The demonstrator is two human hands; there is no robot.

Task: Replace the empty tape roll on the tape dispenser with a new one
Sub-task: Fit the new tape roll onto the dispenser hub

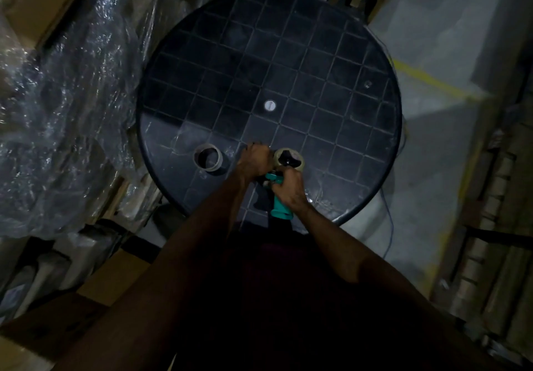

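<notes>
Both bare arms reach out from the person toward the near edge of the round black plastic table (317, 62) with a grid of squares on top. Nearest is the right hand (290, 190), its grip wrapped tight round the handle of the teal plastic tape dispenser (279, 208), likely to keep the tool steady while the other hand works. At the far end of the dispenser sits a tan roll of tape (288, 159), which looks like it is already on the wheel. The left hand (255, 158) is just beside that roll, with its fingers curled at the front of the tool; it may be pulling the tape end through, but it is too dark to tell what it pinches. A brown cardboard ring (208, 160) stands on the table near the near-left edge, apart from the hands. It looks like the used-up core, put aside so it is out of the way.
</notes>
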